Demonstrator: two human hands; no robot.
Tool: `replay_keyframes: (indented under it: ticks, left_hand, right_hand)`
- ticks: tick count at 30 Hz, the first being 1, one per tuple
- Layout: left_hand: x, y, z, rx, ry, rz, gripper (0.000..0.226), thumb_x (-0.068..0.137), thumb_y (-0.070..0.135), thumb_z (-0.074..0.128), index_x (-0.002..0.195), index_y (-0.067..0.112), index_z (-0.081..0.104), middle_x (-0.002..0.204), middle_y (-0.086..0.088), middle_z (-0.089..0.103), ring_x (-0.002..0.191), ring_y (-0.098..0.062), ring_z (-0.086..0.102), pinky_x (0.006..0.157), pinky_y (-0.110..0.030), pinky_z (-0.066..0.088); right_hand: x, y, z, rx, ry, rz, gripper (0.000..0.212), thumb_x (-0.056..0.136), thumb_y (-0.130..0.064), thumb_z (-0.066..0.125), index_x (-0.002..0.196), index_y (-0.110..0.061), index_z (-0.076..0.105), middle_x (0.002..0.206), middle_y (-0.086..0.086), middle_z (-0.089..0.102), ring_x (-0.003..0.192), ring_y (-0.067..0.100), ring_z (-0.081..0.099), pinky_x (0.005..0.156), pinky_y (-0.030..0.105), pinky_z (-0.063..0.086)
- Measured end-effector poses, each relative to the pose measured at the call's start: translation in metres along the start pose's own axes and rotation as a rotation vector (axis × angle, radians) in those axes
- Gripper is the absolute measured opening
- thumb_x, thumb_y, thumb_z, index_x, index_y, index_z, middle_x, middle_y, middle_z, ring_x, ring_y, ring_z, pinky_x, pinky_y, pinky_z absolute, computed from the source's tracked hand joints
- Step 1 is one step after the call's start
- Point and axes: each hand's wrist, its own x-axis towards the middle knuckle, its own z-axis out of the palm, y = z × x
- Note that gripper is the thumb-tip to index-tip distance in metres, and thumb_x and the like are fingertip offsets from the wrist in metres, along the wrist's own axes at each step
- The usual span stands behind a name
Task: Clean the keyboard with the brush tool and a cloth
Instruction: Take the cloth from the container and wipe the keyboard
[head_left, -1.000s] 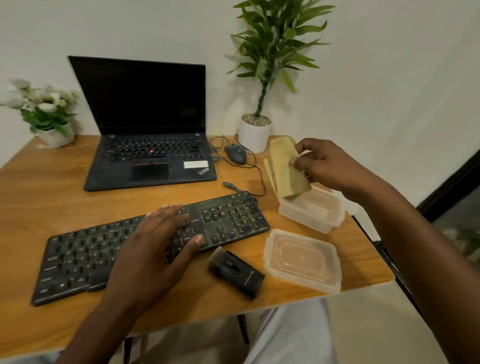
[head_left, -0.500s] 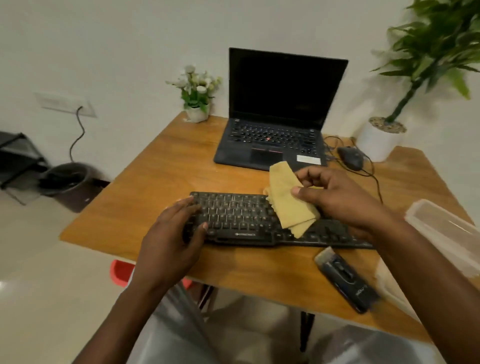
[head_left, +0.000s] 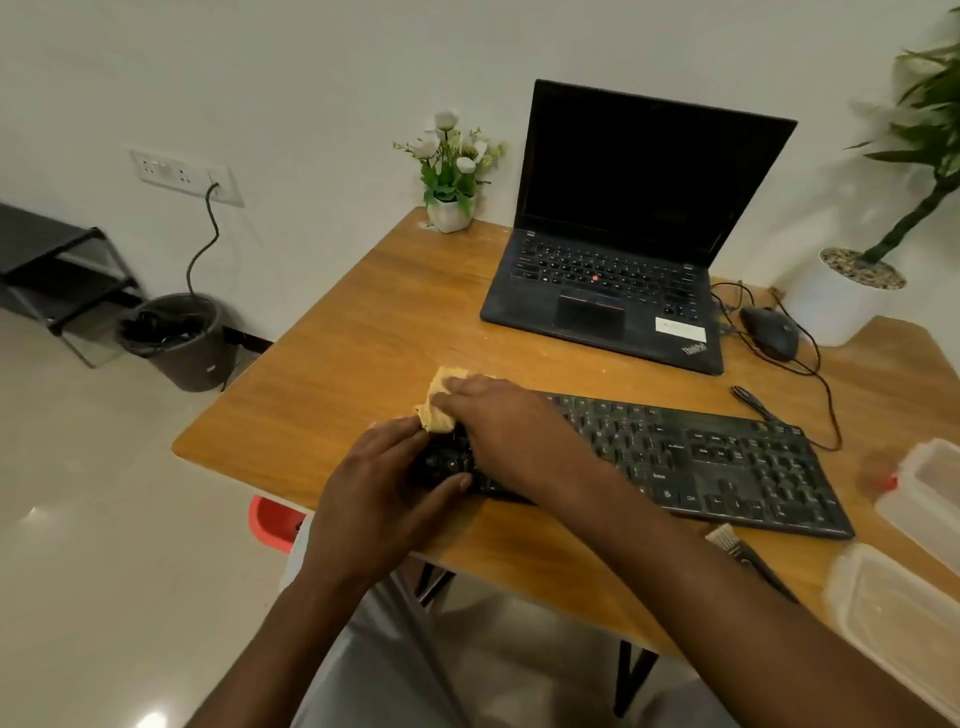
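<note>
My right grip (head_left: 493, 421) curls over the soft, limp cloth (head_left: 439, 397), bunching it onto the keyboard (head_left: 701, 457)'s left end. My left grip (head_left: 384, 483) clamps that light, stiff board's corner against the counter (head_left: 363, 322), which should stop skidding.

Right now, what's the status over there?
Left hand grips keyboard, left end. Right hand holds cloth on its keys. Brush idle beside lid. Nothing blocking.
</note>
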Motion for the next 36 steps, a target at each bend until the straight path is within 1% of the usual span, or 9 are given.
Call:
replay_keyframes:
  ticks: [3, 6, 10, 14, 23, 26, 29, 33, 36]
  left_hand:
    - [0.001, -0.005, 0.003, 0.02, 0.001, -0.013, 0.069, 0.087, 0.068, 0.068, 0.14, 0.024, 0.067, 0.141, 0.008, 0.067, 0.135, -0.007, 0.055, 0.117, -0.039, 0.045]
    - [0.002, -0.01, 0.004, 0.028, 0.004, -0.031, 0.073, 0.085, 0.07, 0.07, 0.139, 0.021, 0.068, 0.139, 0.006, 0.069, 0.134, -0.01, 0.058, 0.12, -0.049, 0.043]
    - [0.002, -0.01, 0.005, 0.047, 0.032, -0.027, 0.073, 0.083, 0.068, 0.073, 0.137, 0.019, 0.069, 0.14, 0.005, 0.069, 0.133, -0.008, 0.057, 0.125, -0.048, 0.037]
    - [0.002, -0.01, 0.004, 0.064, 0.044, -0.011, 0.074, 0.083, 0.068, 0.072, 0.136, 0.016, 0.07, 0.139, 0.001, 0.069, 0.132, -0.009, 0.058, 0.128, -0.046, 0.031]
    - [0.002, -0.01, 0.007, 0.057, 0.05, 0.004, 0.076, 0.084, 0.07, 0.068, 0.136, 0.015, 0.069, 0.139, -0.001, 0.069, 0.13, -0.013, 0.061, 0.128, -0.048, 0.03]
    - [0.002, -0.011, 0.007, 0.067, 0.069, 0.02, 0.074, 0.084, 0.069, 0.07, 0.135, 0.014, 0.07, 0.137, -0.001, 0.07, 0.128, -0.014, 0.062, 0.128, -0.047, 0.031]
    - [0.002, -0.01, 0.008, 0.081, 0.072, 0.031, 0.072, 0.085, 0.067, 0.071, 0.135, 0.015, 0.069, 0.137, 0.0, 0.07, 0.128, -0.012, 0.061, 0.129, -0.045, 0.029]
    - [0.0, -0.01, 0.007, 0.109, 0.073, 0.05, 0.069, 0.088, 0.064, 0.071, 0.136, 0.015, 0.069, 0.139, 0.0, 0.069, 0.128, -0.014, 0.062, 0.13, -0.048, 0.026]
    - [0.0, -0.009, 0.009, 0.127, 0.069, 0.055, 0.067, 0.089, 0.063, 0.071, 0.137, 0.016, 0.068, 0.138, 0.0, 0.069, 0.128, -0.013, 0.06, 0.13, -0.051, 0.025]
  right_hand:
    - [0.005, 0.002, 0.005, 0.022, -0.064, 0.015, 0.056, 0.105, -0.014, 0.061, 0.158, -0.028, 0.049, 0.17, -0.002, 0.042, 0.158, 0.024, 0.034, 0.126, 0.043, 0.03]
    - [0.003, 0.011, 0.002, 0.011, -0.105, 0.0, 0.06, 0.104, -0.014, 0.061, 0.159, -0.032, 0.045, 0.17, -0.005, 0.041, 0.159, 0.02, 0.033, 0.125, 0.044, 0.034]
    - [-0.013, 0.033, -0.013, 0.014, -0.137, 0.02, 0.064, 0.101, -0.008, 0.06, 0.157, -0.035, 0.046, 0.161, -0.01, 0.051, 0.147, 0.017, 0.047, 0.115, 0.042, 0.047]
    - [-0.041, 0.064, -0.027, -0.01, -0.121, 0.074, 0.065, 0.101, -0.007, 0.058, 0.156, -0.04, 0.047, 0.161, -0.017, 0.05, 0.144, 0.013, 0.051, 0.113, 0.038, 0.047]
    - [-0.067, 0.117, -0.061, -0.118, -0.19, 0.2, 0.047, 0.102, -0.012, 0.056, 0.143, -0.034, 0.063, 0.147, -0.008, 0.064, 0.132, 0.018, 0.06, 0.108, 0.045, 0.052]
    - [-0.049, 0.107, -0.067, -0.086, -0.09, 0.239, 0.044, 0.103, -0.014, 0.058, 0.144, -0.031, 0.061, 0.142, -0.004, 0.066, 0.125, 0.02, 0.063, 0.106, 0.046, 0.054]
    - [-0.022, 0.072, -0.057, -0.007, 0.009, 0.165, 0.054, 0.103, -0.01, 0.059, 0.153, -0.03, 0.054, 0.147, -0.006, 0.063, 0.128, 0.019, 0.062, 0.109, 0.042, 0.052]
    - [0.011, 0.027, -0.023, 0.039, -0.046, 0.022, 0.057, 0.098, -0.004, 0.062, 0.149, -0.029, 0.057, 0.151, -0.006, 0.06, 0.136, 0.02, 0.056, 0.11, 0.043, 0.05]
    - [0.015, 0.017, -0.01, 0.03, -0.114, 0.019, 0.058, 0.097, -0.003, 0.064, 0.15, -0.026, 0.058, 0.158, -0.004, 0.053, 0.141, 0.021, 0.052, 0.11, 0.042, 0.047]
